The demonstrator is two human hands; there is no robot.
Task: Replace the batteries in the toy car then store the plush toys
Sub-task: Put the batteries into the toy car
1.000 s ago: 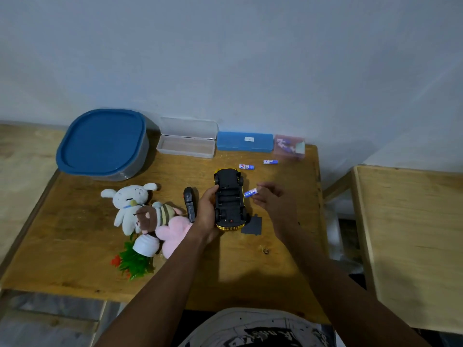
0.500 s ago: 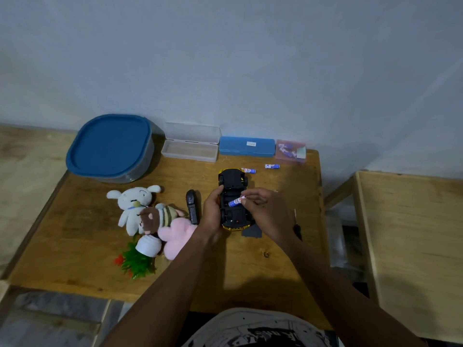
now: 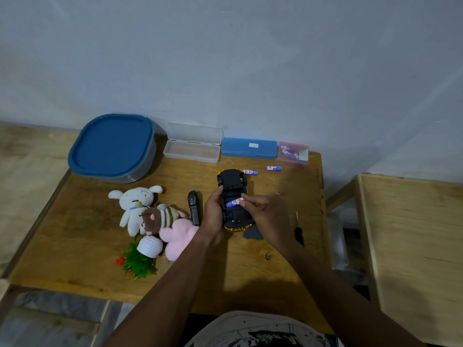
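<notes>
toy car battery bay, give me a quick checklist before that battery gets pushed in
1. Toy car flipped underside up, bay open: ok.
2. Left hand steadying the car's side: ok.
3. Battery pinched in right hand, over the bay: ok.
4. Polarity matches bay markings: cannot tell.
5. Spare batteries within reach behind the car: ok.
6. Cover set aside near the car: ok.

Our left hand (image 3: pixel 213 216) hid the toy car (image 3: pixel 233 196) near side; the pink case (image 3: pixel 292 154) contents were too blurred to identify.
</notes>
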